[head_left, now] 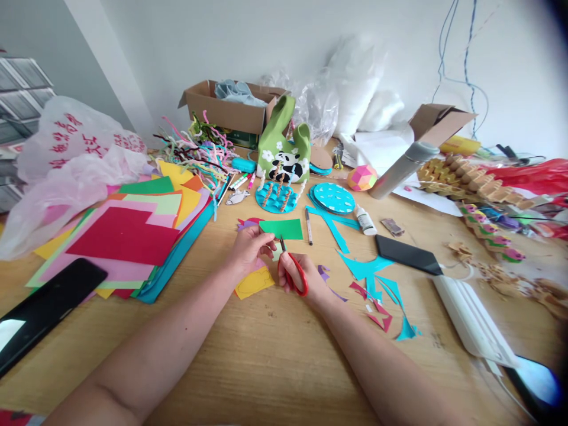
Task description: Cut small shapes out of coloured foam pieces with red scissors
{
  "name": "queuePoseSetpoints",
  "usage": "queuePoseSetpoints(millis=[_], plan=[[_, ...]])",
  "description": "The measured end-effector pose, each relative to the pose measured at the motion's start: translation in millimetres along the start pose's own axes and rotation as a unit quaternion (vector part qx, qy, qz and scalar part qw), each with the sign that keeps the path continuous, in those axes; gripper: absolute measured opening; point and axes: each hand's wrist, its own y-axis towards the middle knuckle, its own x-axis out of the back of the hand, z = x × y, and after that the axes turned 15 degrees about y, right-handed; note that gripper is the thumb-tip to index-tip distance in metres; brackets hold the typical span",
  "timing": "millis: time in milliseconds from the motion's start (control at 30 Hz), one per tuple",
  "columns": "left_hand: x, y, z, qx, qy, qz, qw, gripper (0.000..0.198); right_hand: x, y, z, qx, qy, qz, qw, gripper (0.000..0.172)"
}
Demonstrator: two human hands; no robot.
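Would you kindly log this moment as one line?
left hand pinches pale paper piece | right hand grips red scissors, blades at piece | beside: green sheet, yellow scrap | wooden table

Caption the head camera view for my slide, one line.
Left hand pinches a paper scrap at the tips of red-handled scissors in the right hand, over a cluttered wooden table.

Craft workroom: wooden table [275, 355] strewn with coloured paper sheets [128, 236], pipe cleaners [199, 148], markers [239, 180], glue bottle [365, 220], scissors [296, 267] and paper offcuts [377, 284], with cardboard boxes [231, 112] behind.
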Motion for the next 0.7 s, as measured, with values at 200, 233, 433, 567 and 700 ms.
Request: queuePoseSetpoints(millis=[200,233,433,567,700], plan=[[0.8,-0.8,-0.2,-0.013,0.017,0.021,1.0,0.017,2.6,0.7,-3.0,0.016,-0.003,0.014,1.0,0.064],[1.1,-0.9,-0.2,-0.018,0.023,0.023,0.999,0.016,2.8,0.7,-3.2,0.016,-0.001,0.014,1.0,0.064],[3.6,-1.4,0.0,-0.037,0.052,0.026,0.998,0.014,2.2,1.1,-2.8,0.011,-0.001,0.011,1.0,0.063],[5.0,-0.8,0.8,-0.039,0.06,0.027,0.997,0.014,1.8,1.2,-2.8,0.011,-0.004,0.006,1.0,0.063],[5.2,-0.4,1.6,-0.043,0.058,0.027,0.997,0.014,1.7,0.7,-2.8,0.013,-0.004,0.003,1.0,0.063]])
